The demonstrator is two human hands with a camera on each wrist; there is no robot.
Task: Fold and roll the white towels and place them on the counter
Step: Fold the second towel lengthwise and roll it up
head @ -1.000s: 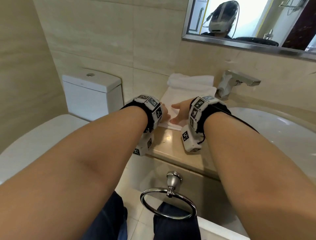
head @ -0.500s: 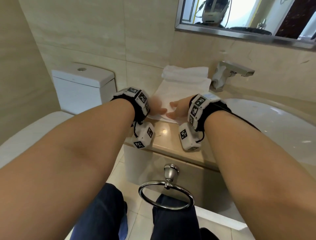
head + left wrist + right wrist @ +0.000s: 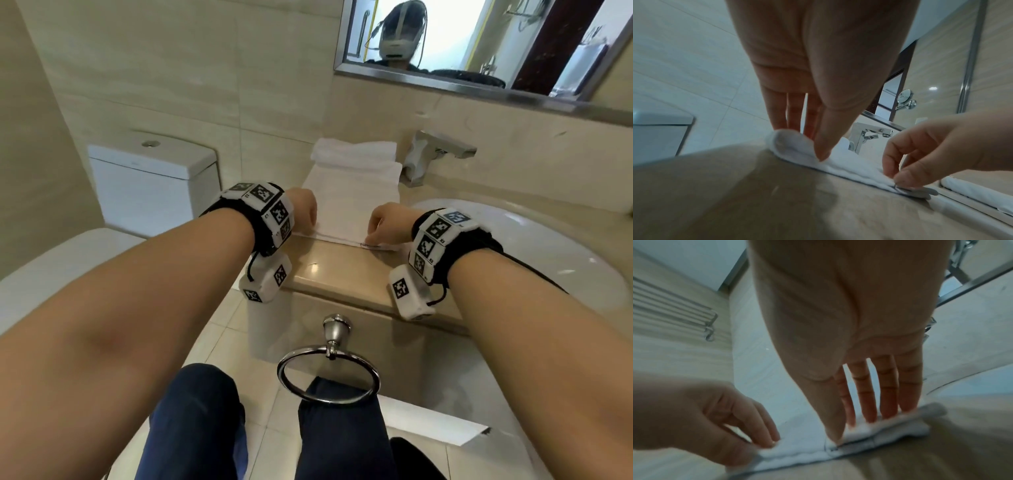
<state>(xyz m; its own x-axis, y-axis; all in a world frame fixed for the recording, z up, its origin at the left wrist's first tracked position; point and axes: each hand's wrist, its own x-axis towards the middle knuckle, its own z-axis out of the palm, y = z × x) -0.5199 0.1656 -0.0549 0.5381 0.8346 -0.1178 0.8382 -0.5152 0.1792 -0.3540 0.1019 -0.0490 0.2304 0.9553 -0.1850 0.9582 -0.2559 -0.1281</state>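
Note:
A white towel [image 3: 349, 205] lies folded in a long strip on the beige counter [image 3: 342, 263], running from the wall toward me. My left hand [image 3: 303, 214] pinches its near left corner and my right hand [image 3: 383, 224] pinches its near right corner. In the left wrist view my left hand [image 3: 813, 146] has its thumb in front and its fingers behind the towel [image 3: 849, 165], whose near edge curls up and over. The right wrist view has my right hand [image 3: 855, 426] gripping the same lifted edge of the towel [image 3: 801, 452]. A second, rolled white towel [image 3: 352, 150] rests against the wall.
A chrome faucet [image 3: 431, 154] and white sink basin [image 3: 534, 246] sit right of the towel. A toilet tank [image 3: 150, 174] stands left of the counter. A chrome towel ring [image 3: 329, 377] hangs below the counter's front edge. A mirror [image 3: 479, 44] hangs above.
Both hands have spread apart from the middle of the towel's near edge to its two corners. The near edge is now lifted and curled over.

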